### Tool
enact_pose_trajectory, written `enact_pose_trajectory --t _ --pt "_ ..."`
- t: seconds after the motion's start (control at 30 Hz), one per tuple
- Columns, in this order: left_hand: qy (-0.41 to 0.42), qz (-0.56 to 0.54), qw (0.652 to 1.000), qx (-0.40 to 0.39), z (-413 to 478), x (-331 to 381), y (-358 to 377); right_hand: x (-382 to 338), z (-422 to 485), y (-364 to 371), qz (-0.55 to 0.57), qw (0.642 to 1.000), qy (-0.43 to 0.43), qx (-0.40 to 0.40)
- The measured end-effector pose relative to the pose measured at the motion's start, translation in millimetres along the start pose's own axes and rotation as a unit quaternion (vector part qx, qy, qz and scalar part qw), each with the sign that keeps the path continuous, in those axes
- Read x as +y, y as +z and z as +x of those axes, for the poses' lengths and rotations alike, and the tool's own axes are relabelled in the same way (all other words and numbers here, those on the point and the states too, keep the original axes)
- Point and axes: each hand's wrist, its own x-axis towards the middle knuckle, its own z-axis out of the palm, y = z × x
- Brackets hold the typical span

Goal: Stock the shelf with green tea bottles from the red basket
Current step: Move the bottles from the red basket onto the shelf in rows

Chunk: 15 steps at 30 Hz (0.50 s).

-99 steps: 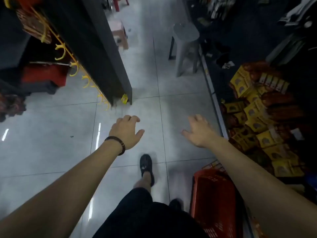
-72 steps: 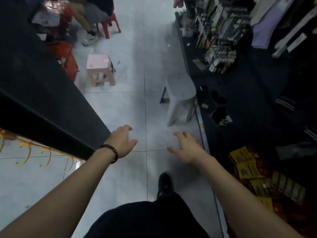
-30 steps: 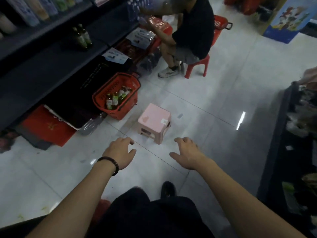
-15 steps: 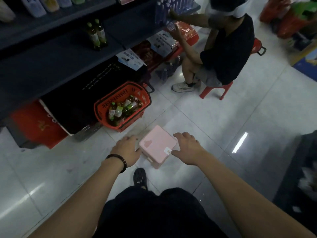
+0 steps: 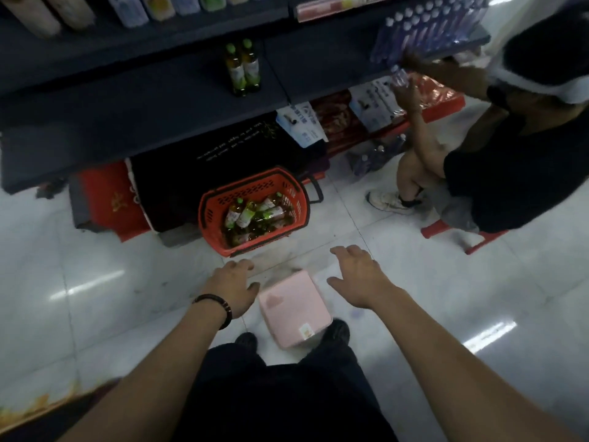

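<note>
Both arms (image 5: 446, 349) are stretched forward and downward. The left grip (image 5: 234, 287) and the right grip (image 5: 357, 275) are held palm-down and apart, loosely opened; nothing is gripped.

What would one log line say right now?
left hand: empty | right hand: empty | red basket: floor, holds green tea bottles | shelf: two bottles standing | stage: none picked

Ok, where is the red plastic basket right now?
In the head view the red plastic basket sits on the floor near centre, at the foot of the dark shelf unit, just beyond the pink plastic stool.
</note>
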Motion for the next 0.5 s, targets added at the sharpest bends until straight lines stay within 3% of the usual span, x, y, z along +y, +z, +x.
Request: enact_pose_trajectory --t 0.2,0.33,0.5 --pt "-0.048 -0.053 0.997 0.038 25.9 25.7 -23.3 -4.0 61.2 -33.8 -0.044 0.996 -0.061 -0.049" --pt "-0.077 -0.071 0.993 0.057 60.8 2.9 -45.9 -30.8 106.4 -50.8 -0.064 0.993 -0.078 -0.058" --pt "-0.053 -0.069 0.995 0.049 119.3 -33.9 -78.1 -79.4 161.6 -69.6 -0.093 0.994 -0.047 -0.045"
